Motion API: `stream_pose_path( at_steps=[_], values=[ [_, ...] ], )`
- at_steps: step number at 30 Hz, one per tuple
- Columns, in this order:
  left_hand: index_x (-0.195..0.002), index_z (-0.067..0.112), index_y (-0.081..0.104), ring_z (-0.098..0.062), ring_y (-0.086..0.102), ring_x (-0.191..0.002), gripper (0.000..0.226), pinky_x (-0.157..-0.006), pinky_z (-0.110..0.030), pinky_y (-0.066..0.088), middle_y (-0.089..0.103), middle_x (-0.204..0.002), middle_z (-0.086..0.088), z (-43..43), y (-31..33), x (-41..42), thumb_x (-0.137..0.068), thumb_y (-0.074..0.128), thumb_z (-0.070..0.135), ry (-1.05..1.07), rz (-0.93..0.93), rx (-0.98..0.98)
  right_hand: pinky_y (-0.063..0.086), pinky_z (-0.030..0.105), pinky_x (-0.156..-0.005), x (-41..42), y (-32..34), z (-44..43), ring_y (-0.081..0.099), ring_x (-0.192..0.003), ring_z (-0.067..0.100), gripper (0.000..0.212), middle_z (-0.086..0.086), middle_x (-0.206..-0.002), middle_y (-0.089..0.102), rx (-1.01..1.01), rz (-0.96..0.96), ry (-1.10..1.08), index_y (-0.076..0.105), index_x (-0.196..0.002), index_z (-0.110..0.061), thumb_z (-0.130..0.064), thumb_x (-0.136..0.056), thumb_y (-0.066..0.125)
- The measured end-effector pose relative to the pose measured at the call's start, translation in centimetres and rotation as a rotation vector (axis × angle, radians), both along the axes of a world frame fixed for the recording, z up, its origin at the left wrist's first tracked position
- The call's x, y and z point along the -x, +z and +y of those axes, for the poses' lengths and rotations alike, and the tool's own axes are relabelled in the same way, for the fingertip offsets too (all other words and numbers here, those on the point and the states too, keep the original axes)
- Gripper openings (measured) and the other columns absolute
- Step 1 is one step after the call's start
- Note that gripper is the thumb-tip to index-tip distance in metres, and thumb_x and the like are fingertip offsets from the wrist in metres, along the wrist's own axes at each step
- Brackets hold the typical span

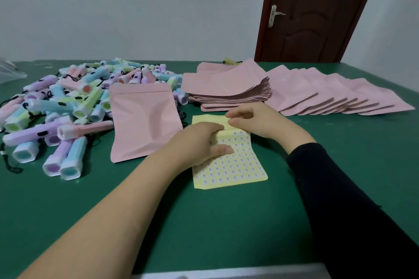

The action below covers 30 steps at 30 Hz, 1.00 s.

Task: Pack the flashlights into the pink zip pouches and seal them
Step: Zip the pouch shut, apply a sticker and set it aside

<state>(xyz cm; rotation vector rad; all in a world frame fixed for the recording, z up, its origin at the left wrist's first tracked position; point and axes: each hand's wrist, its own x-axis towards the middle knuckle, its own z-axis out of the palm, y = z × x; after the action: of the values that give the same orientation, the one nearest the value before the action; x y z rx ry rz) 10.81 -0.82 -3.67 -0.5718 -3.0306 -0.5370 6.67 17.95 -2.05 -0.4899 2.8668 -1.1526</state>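
A heap of pastel flashlights (68,106) covers the left of the green table (204,222). Beside it lies one bulging pink zip pouch (142,120), flat on the table. In front of me is a yellow sticker sheet (233,165) with rows of small round stickers. My left hand (201,142) grips the sheet's left edge, thumb on top, bending it up. My right hand (249,120) pinches at the sheet's upper part with thumb and forefinger. A stack of flat pink pouches (226,88) sits behind the sheet.
A fanned row of filled pink pouches (335,95) lies at the right back of the table. A dark brown door (317,11) stands behind the table on the right. Clear plastic (9,72) shows at the far left edge.
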Motion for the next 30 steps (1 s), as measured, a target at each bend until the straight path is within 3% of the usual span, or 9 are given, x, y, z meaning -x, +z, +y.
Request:
stream_pose_path(
  at_steps=[4, 9, 14, 20, 30],
  values=[
    [-0.133, 0.03, 0.045, -0.019, 0.057, -0.11, 0.059, -0.087, -0.033, 0.047, 0.062, -0.123, 0.004, -0.4, -0.5, 0.3, -0.084, 0.065, 0.057, 0.034, 0.046, -0.087, 0.046, 0.024, -0.078, -0.4, 0.6, 0.4, 0.062, -0.092, -0.003, 0.004, -0.026, -0.089, 0.07, 0.049, -0.046, 0.052, 0.074, -0.083, -0.048, -0.049, -0.079, 0.073],
    [-0.119, 0.029, 0.054, -0.015, 0.057, -0.097, 0.038, -0.074, -0.028, 0.041, 0.062, -0.102, 0.01, -0.5, -1.0, 0.5, -0.089, 0.063, 0.05, 0.071, 0.116, -0.124, 0.051, 0.032, -0.09, -0.4, 0.6, 0.9, 0.068, -0.092, 0.006, 0.024, -0.013, -0.092, 0.074, 0.086, -0.103, 0.105, 0.072, -0.092, -0.034, -0.032, -0.071, 0.084],
    [-0.122, 0.026, 0.061, -0.016, 0.06, -0.1, 0.041, -0.078, -0.028, 0.044, 0.068, -0.108, 0.006, -0.4, -1.0, 0.7, -0.09, 0.061, 0.052, 0.071, 0.138, -0.117, 0.053, 0.038, -0.092, -0.3, 0.8, 0.9, 0.068, -0.092, 0.012, 0.016, -0.008, -0.091, 0.073, 0.05, -0.066, 0.121, 0.072, -0.084, -0.029, -0.027, -0.073, 0.083],
    [-0.127, 0.025, 0.059, -0.018, 0.06, -0.105, 0.045, -0.078, -0.027, 0.042, 0.068, -0.113, 0.005, -0.3, -1.1, 0.7, -0.091, 0.059, 0.053, 0.076, 0.147, -0.098, 0.049, 0.026, -0.078, -0.4, 0.8, 0.8, 0.066, -0.085, 0.008, 0.011, -0.012, -0.084, 0.073, 0.023, -0.079, 0.096, 0.074, -0.08, -0.03, -0.031, -0.073, 0.082],
    [-0.128, 0.026, 0.058, -0.018, 0.06, -0.104, 0.044, -0.074, -0.026, 0.037, 0.068, -0.113, 0.005, -0.3, -1.3, 0.7, -0.092, 0.057, 0.053, 0.07, 0.179, -0.086, 0.051, 0.026, -0.08, -0.6, 1.0, 0.7, 0.066, -0.083, 0.006, 0.008, -0.012, -0.085, 0.073, 0.038, -0.054, 0.105, 0.075, -0.079, -0.03, -0.028, -0.075, 0.081]
  ],
)
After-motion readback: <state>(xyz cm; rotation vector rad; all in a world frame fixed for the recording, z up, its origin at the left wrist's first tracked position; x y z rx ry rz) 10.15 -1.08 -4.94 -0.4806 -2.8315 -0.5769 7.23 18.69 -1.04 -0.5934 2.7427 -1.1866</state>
